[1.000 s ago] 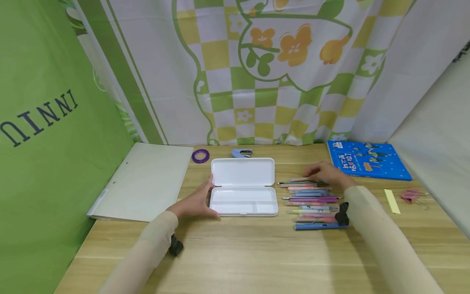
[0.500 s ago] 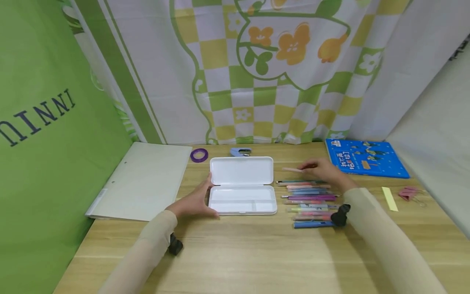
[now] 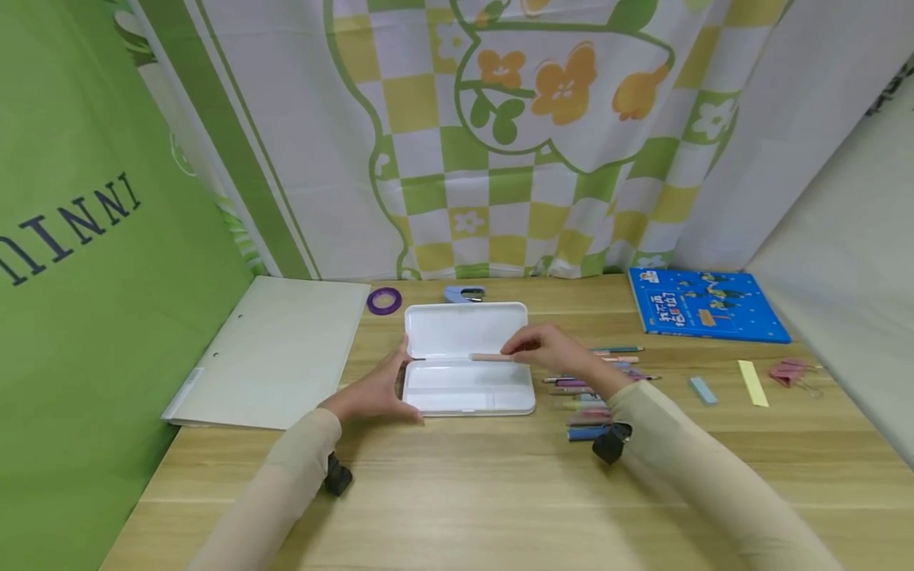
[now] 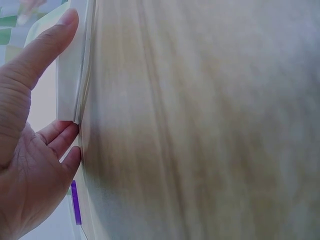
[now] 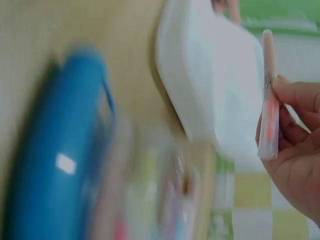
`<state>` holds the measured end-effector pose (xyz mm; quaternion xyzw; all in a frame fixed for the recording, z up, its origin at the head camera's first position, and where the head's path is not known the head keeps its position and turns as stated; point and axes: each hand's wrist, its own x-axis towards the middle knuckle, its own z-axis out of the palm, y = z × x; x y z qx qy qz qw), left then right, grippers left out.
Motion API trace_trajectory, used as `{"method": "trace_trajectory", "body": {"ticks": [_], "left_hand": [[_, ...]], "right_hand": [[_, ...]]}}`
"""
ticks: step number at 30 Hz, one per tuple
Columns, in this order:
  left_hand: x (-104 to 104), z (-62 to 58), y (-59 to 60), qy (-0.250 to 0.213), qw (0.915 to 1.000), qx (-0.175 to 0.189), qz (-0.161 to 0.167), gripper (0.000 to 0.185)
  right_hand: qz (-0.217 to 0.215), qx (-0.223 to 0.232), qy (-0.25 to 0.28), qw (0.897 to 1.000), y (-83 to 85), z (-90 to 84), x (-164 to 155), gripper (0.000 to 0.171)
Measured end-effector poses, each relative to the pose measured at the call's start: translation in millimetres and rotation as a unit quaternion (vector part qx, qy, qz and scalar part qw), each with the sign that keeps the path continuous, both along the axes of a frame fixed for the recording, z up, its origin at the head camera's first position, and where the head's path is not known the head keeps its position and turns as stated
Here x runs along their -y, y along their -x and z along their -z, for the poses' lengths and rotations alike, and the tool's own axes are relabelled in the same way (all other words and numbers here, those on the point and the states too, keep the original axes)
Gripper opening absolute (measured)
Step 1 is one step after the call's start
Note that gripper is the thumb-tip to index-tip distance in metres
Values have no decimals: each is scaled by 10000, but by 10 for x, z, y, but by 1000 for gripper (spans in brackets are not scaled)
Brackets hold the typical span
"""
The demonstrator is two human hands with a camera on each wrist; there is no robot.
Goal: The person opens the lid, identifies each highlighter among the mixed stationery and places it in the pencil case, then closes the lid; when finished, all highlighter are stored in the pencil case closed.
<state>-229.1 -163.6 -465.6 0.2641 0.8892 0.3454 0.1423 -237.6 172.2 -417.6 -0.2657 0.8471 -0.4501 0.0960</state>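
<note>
Pale pink pen [image 3: 489, 358], one: you are pinching it in your right hand [image 3: 553, 350], its free end pointing left, above the open white pencil case [image 3: 464, 327] near the hinge. Left hand [image 3: 378, 392], left of that grip: you are touching the left end of the pencil case, thumb and fingers spread. Row of pens [image 3: 589, 407]: lying right of and nearer you than the grip. Stapler [image 3: 454, 294]: sitting beyond it, leftward. Blue book [image 3: 707, 305]: lying beyond it, rightward.
</note>
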Motion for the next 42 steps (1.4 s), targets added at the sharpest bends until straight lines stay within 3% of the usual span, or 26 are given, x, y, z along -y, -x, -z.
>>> {"method": "trace_trajectory", "body": {"ticks": [3,10,20,24,32,42], "left_hand": [[1,-26,-7,-15,10000,-8,30,140],[0,-42,-11,47,10000,-43,28,139],[0,-37,-9,-2,10000,-42,60,139],[2,-39,-15,0,9999,-87,64,139],[1,-30,-22,33,9999,-123,52,139],[5,-16,-16,71,9998,-148,69,139]], "right_hand": [[-159,-29,-132,9998,-19,76,205,13],[64,149,-492,9987,-34,170,483,12],[121,-170,-682,9975,-78,304,629,6],[192,-78,-683,9975,-84,320,635,7],[168,200,-217,9994,-83,181,496,14],[317,644,360,9968,-80,-64,-101,23]]}}
